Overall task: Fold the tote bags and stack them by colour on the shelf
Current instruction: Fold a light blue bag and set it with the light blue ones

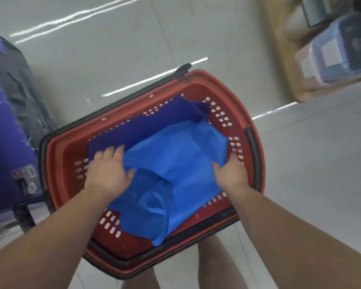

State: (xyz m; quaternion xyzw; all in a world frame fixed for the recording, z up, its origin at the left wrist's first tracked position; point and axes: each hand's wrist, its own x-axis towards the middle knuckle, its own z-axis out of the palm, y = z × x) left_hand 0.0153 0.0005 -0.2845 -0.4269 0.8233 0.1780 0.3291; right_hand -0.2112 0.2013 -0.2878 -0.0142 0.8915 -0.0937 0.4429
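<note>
Where one red basket (53,163) sits on the tiled floor (92,59), two tote bags lie inside it. One light-blue tote bag (175,163) lies crumpled on top. One dark-blue tote bag (146,126) lies beneath, showing along the far-left side.

Two hands are in view. Right hand (230,174) pinches the light-blue tote bag's right edge, thumb on top. Left hand (107,172) is at its left edge, thumb against the fabric, fingers bent over the dark-blue tote bag; grip or mere touch, cannot tell.

One purple box (2,142) stands left of the basket. One clear lidded bin (331,55) sits far right, blurred.
</note>
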